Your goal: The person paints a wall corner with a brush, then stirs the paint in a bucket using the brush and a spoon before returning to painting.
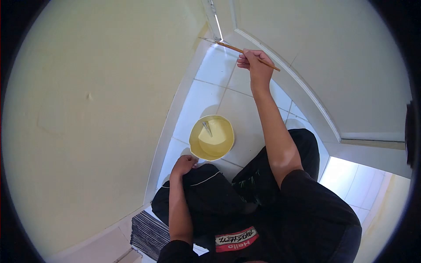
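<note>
A thin paintbrush [232, 47] with a long wooden handle is gripped by my right hand [256, 60], fingers pinched around the handle. Its pale tip touches or nearly touches the yellowish wall [109, 87] low down, just above the skirting near the corner. My left hand [186, 163] is loosely closed and rests by my bent knee, close beside the bucket; nothing shows in it. The pale yellow bucket [226, 129] stands on the tiles between the wall and my legs. Light paint [213, 144] appears to lie inside it, along with a greyish metallic-looking strip [207, 128].
A white door [333, 70] or panel rises on the right, its lower edge near my right arm. White skirting [169, 118] runs along the wall's foot. Pale floor tiles [239, 101] lie under me. A dark striped mat [149, 232] is behind my left side.
</note>
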